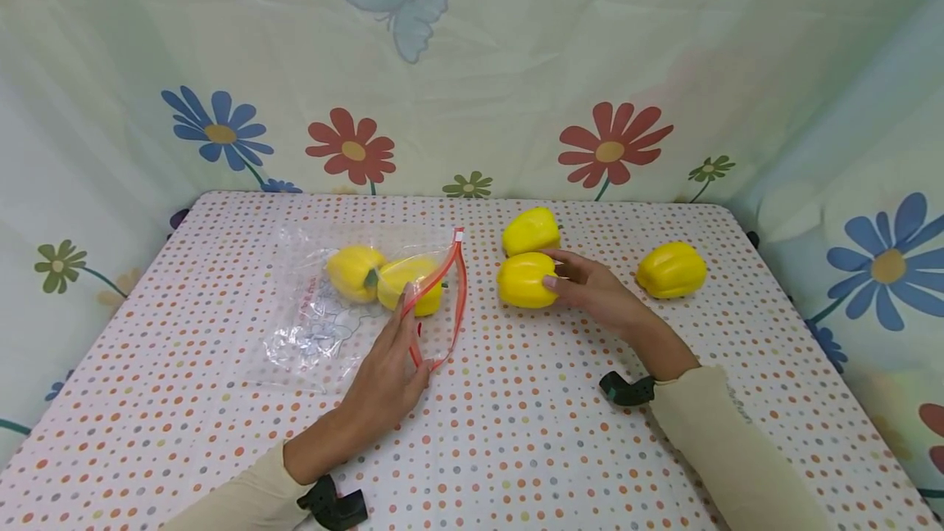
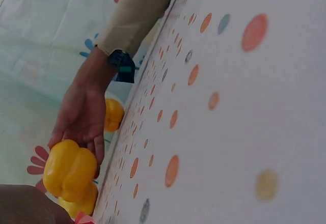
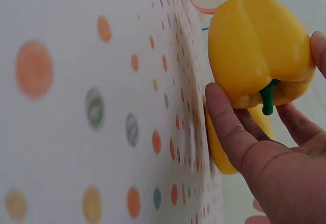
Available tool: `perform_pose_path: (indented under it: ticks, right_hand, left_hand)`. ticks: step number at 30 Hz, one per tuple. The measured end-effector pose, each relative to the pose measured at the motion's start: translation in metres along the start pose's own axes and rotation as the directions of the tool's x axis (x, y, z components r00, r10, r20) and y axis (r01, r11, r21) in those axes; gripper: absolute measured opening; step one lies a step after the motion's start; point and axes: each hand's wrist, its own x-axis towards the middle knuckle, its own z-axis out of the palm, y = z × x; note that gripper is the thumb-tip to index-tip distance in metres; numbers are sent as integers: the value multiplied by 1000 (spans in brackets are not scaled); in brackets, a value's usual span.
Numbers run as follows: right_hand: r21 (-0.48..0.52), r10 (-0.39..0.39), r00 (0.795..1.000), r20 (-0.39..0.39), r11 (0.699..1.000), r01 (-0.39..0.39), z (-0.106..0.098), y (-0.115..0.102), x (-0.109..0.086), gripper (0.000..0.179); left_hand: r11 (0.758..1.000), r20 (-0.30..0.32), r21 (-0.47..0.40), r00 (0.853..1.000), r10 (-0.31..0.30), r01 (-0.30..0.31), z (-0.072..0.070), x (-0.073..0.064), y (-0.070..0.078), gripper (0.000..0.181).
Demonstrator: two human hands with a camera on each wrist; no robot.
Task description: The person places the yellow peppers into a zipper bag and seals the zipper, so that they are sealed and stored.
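Note:
My right hand grips a yellow bell pepper, thumb and fingers around its stem end. In the right wrist view its green stem points toward the palm. Behind that one sits another yellow bell pepper, overlapped by it. My left hand lies at the mouth of a clear zip bag, its fingers fairly straight along the red-edged opening. The bag's red rim stands apart in a loop facing right. Inside the bag are two yellow bell peppers, one at the left and one nearer the mouth.
A separate yellow bell pepper sits on the right side of the table. A dotted cloth covers the table. Behind it hangs a flowered curtain, which also runs along both sides.

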Motion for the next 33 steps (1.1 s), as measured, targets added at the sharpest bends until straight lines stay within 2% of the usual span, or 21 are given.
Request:
perform_pose_path:
  ticks: [17,27,33]
  right_hand:
    - [39,6,1000,27,999,-7,29,-16,9,64]
    - [69,-38,997,61,997,34,44,-16,18,62]
    - [56,-25,997,69,998,21,52,-17,23,64]
  left_hand:
    - [1000,6,-6,1000,-14,14,-1,0,1,107]
    - [1000,18,-8,1000,-21,21,0,0,2,105]
    - [1000,14,-3,1000,-24,24,-1,0,1,108]
